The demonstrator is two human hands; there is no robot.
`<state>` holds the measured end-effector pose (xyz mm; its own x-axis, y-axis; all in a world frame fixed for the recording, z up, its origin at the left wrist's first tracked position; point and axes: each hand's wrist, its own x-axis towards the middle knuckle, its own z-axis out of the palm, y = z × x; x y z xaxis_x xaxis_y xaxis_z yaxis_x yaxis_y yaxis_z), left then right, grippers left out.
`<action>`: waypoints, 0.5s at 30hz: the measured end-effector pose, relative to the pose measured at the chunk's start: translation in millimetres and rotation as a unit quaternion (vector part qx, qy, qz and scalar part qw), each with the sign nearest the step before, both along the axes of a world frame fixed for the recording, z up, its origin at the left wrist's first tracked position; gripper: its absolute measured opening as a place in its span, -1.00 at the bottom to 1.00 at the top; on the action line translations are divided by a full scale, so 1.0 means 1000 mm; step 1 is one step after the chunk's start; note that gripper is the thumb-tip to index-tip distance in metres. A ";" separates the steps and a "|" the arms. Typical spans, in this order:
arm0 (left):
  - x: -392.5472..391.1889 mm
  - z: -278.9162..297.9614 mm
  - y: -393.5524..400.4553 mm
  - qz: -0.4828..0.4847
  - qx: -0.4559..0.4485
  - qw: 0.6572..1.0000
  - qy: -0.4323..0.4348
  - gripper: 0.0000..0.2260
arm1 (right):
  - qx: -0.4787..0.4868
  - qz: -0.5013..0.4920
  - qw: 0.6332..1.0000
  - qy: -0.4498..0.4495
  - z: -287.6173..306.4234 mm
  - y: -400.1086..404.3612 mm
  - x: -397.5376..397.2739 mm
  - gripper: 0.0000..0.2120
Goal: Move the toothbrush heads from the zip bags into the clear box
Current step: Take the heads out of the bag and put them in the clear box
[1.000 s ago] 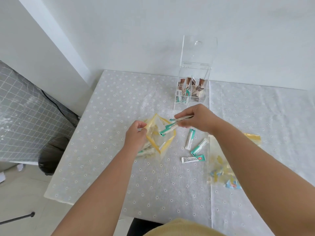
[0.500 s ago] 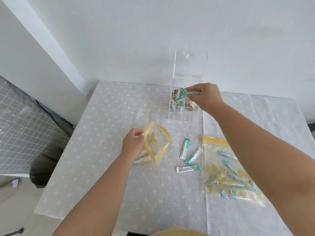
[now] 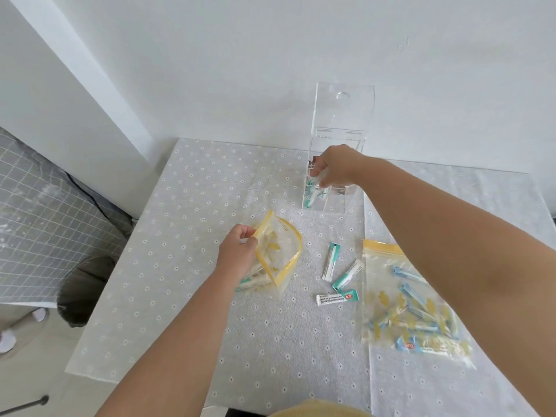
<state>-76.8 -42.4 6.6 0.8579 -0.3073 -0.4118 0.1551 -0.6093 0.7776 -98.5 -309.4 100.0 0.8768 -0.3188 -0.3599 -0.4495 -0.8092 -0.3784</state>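
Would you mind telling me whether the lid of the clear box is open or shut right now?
Open. The lid stands upright behind the clear box, and the right hand reaches down through the uncovered top.

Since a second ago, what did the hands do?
The right hand carried green-ended toothbrush heads from the open zip bag up and away, into the clear box; whether its fingers have let go is unclear. The left hand still holds the bag's mouth. Three loose packets and the full bag stayed.
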 end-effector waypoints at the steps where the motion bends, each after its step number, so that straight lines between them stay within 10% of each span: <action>1: 0.000 0.000 0.000 0.001 0.000 1.000 0.002 -0.89 | -0.004 0.006 1.000 0.006 0.001 0.000 0.002 -0.68; 15: -0.004 0.001 0.002 0.016 0.001 1.000 0.009 -0.88 | 0.036 -0.079 0.986 -0.146 -0.016 0.005 -0.012 -0.86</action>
<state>-80.6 -40.5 7.6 0.8602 -0.2787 -0.4270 0.1881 -0.6049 0.7738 -110.6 -304.1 83.7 0.8880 -0.4419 -0.1269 -0.4311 -0.7041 -0.5642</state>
